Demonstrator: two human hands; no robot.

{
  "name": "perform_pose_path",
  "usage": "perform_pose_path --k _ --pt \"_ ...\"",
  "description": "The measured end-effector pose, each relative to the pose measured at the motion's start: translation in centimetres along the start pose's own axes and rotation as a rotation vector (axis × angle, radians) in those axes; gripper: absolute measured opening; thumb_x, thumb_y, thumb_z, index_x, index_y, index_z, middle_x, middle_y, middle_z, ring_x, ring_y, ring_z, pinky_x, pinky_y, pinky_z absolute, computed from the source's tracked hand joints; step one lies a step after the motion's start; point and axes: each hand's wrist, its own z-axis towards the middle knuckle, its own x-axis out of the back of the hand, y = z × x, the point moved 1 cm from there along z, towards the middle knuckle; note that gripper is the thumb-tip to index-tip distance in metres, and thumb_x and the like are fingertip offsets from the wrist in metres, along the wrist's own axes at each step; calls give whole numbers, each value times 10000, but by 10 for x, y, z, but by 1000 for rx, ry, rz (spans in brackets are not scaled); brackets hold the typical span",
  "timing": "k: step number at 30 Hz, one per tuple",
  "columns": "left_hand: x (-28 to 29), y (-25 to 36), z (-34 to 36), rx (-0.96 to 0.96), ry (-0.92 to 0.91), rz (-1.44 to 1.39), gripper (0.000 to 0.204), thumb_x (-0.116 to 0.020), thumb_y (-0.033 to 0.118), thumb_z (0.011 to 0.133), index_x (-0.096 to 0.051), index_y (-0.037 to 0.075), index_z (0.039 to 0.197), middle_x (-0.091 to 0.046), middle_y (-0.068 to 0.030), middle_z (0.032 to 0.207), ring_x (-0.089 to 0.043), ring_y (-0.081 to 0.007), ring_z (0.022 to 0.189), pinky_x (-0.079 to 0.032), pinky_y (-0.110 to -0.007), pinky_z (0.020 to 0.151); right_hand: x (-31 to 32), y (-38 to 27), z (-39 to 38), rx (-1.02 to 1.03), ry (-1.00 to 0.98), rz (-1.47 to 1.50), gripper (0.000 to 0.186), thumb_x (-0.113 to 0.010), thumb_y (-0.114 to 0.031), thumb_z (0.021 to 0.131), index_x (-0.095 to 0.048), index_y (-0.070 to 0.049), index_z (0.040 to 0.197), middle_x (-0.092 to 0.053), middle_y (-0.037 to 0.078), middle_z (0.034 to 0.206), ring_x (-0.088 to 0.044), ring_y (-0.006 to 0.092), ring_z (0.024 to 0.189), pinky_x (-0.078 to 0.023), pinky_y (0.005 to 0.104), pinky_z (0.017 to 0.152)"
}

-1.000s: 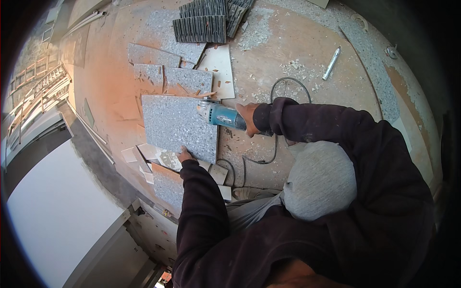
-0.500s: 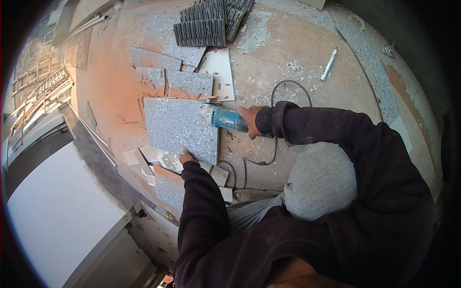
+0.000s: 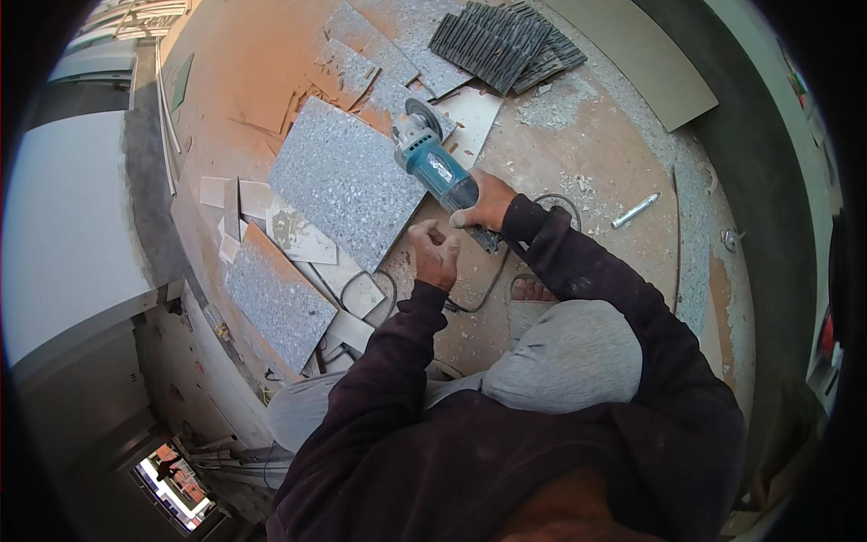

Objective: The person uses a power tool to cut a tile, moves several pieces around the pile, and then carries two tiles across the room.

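Observation:
A teal and grey angle grinder [image 3: 436, 170] is gripped by my right hand [image 3: 489, 200], which wraps round its dark rear body. Its disc [image 3: 423, 117] is tilted up over the upper right edge of a large grey speckled tile [image 3: 339, 176]. My left hand [image 3: 434, 256] is off the tile, just beside the grinder's rear end. Its fingers are loosely curled with a gap to the thumb, and I see nothing in them. The power cord [image 3: 492, 287] loops across the floor below the grinder.
Cut tile pieces [image 3: 280, 294] and white offcuts [image 3: 361, 294] lie at the near left. Dark ridged panels [image 3: 492, 45] are stacked at the far side. A silvery tube [image 3: 636, 210] rests at right, near scattered chips [image 3: 569, 188]. My foot [image 3: 531, 289] is close to the cord.
My left hand has left the tile's near edge and come toward the grinder. My right hand has lifted and tilted the grinder away from the tile's far edge. The view has turned.

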Motion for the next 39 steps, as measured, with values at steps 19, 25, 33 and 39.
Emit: perform_pose_path --k 19,25,33,39 --pt "-52 61 -6 -256 -506 25 423 -524 225 798 -377 -25 1106 -423 -238 1045 -441 -377 959 -376 -399 828 66 -12 -65 -142 528 -562 631 -705 -224 588 -402 -31 1107 -562 184 871 -562 344 818 -457 385 679" --pt "109 -25 -14 -308 -783 582 324 -524 152 768 -447 44 1063 -515 -119 907 -531 -274 825 -424 -373 713 67 68 -77 -122 628 -1168 678 -707 -203 571 -392 -72 1156 -504 132 895 -548 324 776 -459 417 639" --pt "294 -66 -64 107 -921 1118 211 -513 161 747 -497 89 945 -541 -109 903 -565 -300 827 -472 -404 658 103 127 -96 -581 595 -1381 708 -633 -440 685 -328 -145 1252 -494 123 1026 -556 316 866 -465 437 678" --pt "324 -43 -115 551 -448 722 370 -532 231 790 -460 93 1126 -561 -141 911 -555 -309 859 -435 -400 730 69 155 -76 -518 688 -1315 826 -620 -538 647 -261 -167 1291 -478 136 1026 -538 321 896 -462 398 716"
